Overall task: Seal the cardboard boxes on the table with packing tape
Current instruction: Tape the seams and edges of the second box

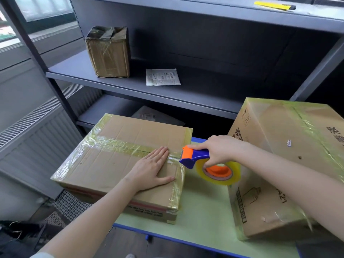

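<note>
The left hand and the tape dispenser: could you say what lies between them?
In the head view, a short strip of clear tape spans that gap.

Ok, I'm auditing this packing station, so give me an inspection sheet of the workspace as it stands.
Surface: green table, blue edge.
Job's things: flat box, seam taped; larger box, tape-wrapped; tape dispenser at the flat box's right edge.
Clutter: nothing seen.
Grippers: left hand flat on the flat box; right hand grips the tape dispenser.
Cables: nothing seen.
Surroundings: grey shelving with small box, white pouch, yellow knife; radiator left.
</note>
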`<action>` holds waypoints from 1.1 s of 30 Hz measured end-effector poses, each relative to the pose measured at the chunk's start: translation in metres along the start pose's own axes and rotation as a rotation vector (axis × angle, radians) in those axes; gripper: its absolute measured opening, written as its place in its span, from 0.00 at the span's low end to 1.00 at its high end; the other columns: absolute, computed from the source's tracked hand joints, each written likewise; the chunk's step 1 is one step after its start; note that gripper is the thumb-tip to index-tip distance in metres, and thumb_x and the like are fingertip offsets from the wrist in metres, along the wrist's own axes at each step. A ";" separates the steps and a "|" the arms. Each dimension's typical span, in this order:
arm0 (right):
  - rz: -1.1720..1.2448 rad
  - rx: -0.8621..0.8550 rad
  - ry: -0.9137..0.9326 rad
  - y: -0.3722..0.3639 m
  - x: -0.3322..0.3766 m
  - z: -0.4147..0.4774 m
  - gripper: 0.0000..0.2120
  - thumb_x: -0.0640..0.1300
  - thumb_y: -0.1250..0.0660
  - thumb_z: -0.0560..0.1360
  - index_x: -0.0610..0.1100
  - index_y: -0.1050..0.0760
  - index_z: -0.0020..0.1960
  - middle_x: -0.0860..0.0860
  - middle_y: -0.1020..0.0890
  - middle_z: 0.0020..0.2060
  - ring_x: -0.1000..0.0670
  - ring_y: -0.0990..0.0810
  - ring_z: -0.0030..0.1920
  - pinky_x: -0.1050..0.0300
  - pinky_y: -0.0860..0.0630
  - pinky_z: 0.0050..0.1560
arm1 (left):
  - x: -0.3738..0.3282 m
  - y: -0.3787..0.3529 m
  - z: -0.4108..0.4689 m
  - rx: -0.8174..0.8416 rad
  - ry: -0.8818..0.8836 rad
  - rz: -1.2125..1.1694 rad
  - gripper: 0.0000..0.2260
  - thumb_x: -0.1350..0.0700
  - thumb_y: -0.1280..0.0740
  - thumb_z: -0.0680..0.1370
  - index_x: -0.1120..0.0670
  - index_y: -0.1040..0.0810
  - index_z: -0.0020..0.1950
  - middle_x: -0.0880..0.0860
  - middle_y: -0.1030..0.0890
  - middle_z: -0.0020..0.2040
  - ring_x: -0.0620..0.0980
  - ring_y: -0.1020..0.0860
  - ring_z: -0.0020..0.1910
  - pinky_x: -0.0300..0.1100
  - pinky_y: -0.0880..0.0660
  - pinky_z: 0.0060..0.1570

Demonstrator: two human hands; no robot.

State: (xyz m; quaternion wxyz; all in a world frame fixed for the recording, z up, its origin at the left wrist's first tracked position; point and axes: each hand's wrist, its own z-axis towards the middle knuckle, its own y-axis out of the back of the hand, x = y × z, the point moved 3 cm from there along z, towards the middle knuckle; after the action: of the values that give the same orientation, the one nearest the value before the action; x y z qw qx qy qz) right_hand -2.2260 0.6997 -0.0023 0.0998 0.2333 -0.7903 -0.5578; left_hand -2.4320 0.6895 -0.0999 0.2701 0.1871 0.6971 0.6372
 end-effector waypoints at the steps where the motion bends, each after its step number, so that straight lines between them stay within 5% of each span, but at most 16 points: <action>1: -0.007 0.014 -0.004 -0.001 -0.006 -0.004 0.36 0.61 0.34 0.72 0.66 0.48 0.74 0.54 0.27 0.42 0.52 0.29 0.42 0.60 0.31 0.35 | 0.000 0.000 0.000 0.000 0.000 0.002 0.48 0.25 0.62 0.67 0.55 0.57 0.77 0.50 0.57 0.77 0.41 0.62 0.73 0.35 0.65 0.70; 9: -0.082 0.102 -0.025 -0.016 -0.022 -0.018 0.36 0.61 0.33 0.71 0.65 0.48 0.74 0.53 0.27 0.45 0.51 0.30 0.45 0.59 0.33 0.36 | -0.009 0.007 0.003 -0.003 0.040 0.048 0.48 0.26 0.64 0.66 0.56 0.55 0.77 0.50 0.55 0.77 0.43 0.59 0.75 0.36 0.65 0.69; 12: -0.110 0.085 0.018 -0.019 -0.015 -0.011 0.33 0.66 0.38 0.73 0.62 0.45 0.74 0.55 0.27 0.41 0.51 0.30 0.44 0.61 0.38 0.32 | -0.019 0.008 0.008 -0.007 0.083 0.103 0.49 0.28 0.68 0.65 0.58 0.53 0.77 0.54 0.52 0.77 0.48 0.55 0.76 0.40 0.61 0.71; 14: -0.118 0.073 0.035 -0.021 -0.015 -0.007 0.31 0.69 0.44 0.74 0.61 0.43 0.74 0.53 0.23 0.48 0.51 0.29 0.46 0.60 0.35 0.36 | -0.027 0.006 0.009 0.001 0.105 0.103 0.48 0.28 0.68 0.65 0.58 0.55 0.77 0.57 0.53 0.77 0.52 0.56 0.76 0.43 0.61 0.72; 20: -0.086 0.090 0.036 -0.021 -0.009 -0.004 0.29 0.69 0.48 0.75 0.61 0.41 0.73 0.55 0.25 0.46 0.53 0.32 0.44 0.61 0.36 0.33 | -0.053 -0.004 0.014 -0.025 -0.114 0.011 0.36 0.37 0.68 0.74 0.56 0.56 0.77 0.53 0.56 0.77 0.46 0.63 0.75 0.38 0.68 0.71; 26: -0.179 0.246 0.046 -0.043 -0.004 0.004 0.29 0.70 0.45 0.74 0.58 0.32 0.70 0.51 0.20 0.55 0.47 0.24 0.56 0.56 0.28 0.48 | -0.052 -0.009 0.015 -0.053 -0.105 -0.033 0.33 0.41 0.64 0.76 0.56 0.53 0.77 0.52 0.53 0.77 0.46 0.59 0.75 0.37 0.66 0.71; 28: -0.161 0.301 0.044 -0.055 0.001 0.005 0.29 0.70 0.45 0.74 0.57 0.33 0.70 0.50 0.21 0.56 0.46 0.24 0.57 0.55 0.26 0.52 | -0.053 -0.008 0.015 -0.056 -0.094 -0.054 0.32 0.41 0.61 0.77 0.57 0.50 0.77 0.52 0.51 0.77 0.47 0.57 0.75 0.38 0.64 0.72; 33: -0.048 0.267 -0.077 -0.038 -0.009 0.016 0.26 0.67 0.47 0.76 0.56 0.32 0.69 0.50 0.21 0.53 0.48 0.25 0.53 0.57 0.31 0.42 | -0.057 -0.003 0.020 -0.078 -0.068 -0.008 0.28 0.41 0.54 0.78 0.54 0.35 0.73 0.57 0.35 0.73 0.54 0.38 0.73 0.47 0.50 0.71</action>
State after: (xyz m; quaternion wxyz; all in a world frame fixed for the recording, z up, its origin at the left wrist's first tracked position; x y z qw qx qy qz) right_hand -2.2153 0.7075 -0.0423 0.0240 0.2417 -0.8550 -0.4582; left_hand -2.3743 0.6706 -0.0959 0.3033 0.1953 0.6631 0.6559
